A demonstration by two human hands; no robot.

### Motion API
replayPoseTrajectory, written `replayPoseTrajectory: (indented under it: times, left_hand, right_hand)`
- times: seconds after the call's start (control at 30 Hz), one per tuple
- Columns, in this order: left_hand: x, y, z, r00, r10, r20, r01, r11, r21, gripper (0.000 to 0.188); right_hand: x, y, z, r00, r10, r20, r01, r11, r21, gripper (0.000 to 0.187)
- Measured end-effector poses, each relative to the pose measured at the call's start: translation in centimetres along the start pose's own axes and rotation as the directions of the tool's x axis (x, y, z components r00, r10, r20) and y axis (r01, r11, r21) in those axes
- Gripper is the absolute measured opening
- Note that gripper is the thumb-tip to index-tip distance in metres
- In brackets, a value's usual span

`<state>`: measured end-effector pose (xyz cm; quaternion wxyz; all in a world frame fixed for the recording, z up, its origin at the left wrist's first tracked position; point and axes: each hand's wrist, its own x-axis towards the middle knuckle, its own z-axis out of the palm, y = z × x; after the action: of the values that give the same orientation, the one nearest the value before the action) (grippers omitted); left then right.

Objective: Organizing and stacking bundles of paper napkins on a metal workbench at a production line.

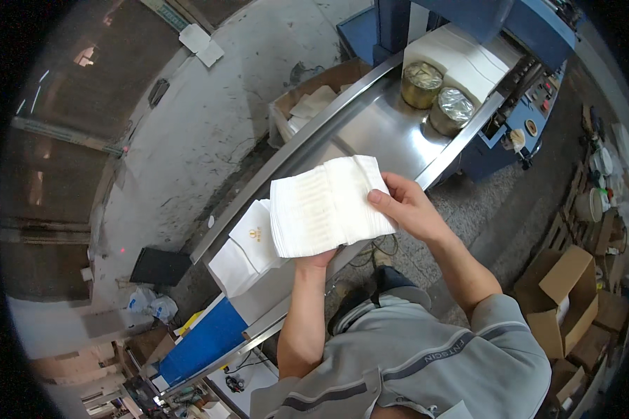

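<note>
A thick stack of white folded paper napkins (328,206) is held over the metal conveyor trough, its layered edges showing at the left. My left hand (317,259) holds it from below at the near edge, most of its fingers hidden under the paper. At the stack's right side, my right hand (409,206) grips the edge with the thumb on top and the other fingers behind. Just left of the held stack, more white napkins (241,251) lie on the trough, one bearing a small gold print.
The steel trough (370,129) runs diagonally from a blue machine (493,157) to a blue belt (206,342). Two round, gold-coloured tins (453,112) sit on it by white paper. Behind is a carton of paper (283,112); open cardboard boxes (562,297) stand at right.
</note>
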<state>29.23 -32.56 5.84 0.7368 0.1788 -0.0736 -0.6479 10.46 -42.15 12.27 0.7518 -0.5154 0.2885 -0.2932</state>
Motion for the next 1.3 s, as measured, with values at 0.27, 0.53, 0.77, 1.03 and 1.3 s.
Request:
replayPoseTrajectory:
  times: [0.27,0.53,0.77,1.03,1.3]
  left_hand:
    - [0.3,-0.1,0.0,0.998,0.059,-0.006,-0.056,0.972,0.227,0.068]
    - [-0.1,-0.4,-0.3,0.999,-0.032,0.026,0.033,0.998,-0.061,0.07]
    - [-0.1,-0.4,-0.2,1.0,0.015,-0.02,-0.014,0.998,0.069,0.07]
    - [0.1,-0.5,-1.3,0.997,0.062,-0.049,-0.056,0.992,0.115,0.069]
    - [0.0,-0.5,-2.7,0.997,0.021,-0.074,-0.019,1.0,0.024,0.068]
  right_hand:
    - [-0.1,-0.7,0.1,1.0,-0.011,0.008,0.011,0.998,-0.064,0.046]
    - [-0.3,-0.7,0.5,1.0,-0.008,0.026,0.01,0.998,-0.064,0.046]
    - [-0.5,-0.9,0.8,0.995,0.018,0.1,-0.006,0.993,-0.119,0.049]
    - [-0.9,-0.7,1.5,0.998,-0.035,0.049,0.039,0.996,-0.083,0.047]
    - [-1.0,-0.6,1.1,0.997,-0.056,0.048,0.062,0.991,-0.121,0.047]
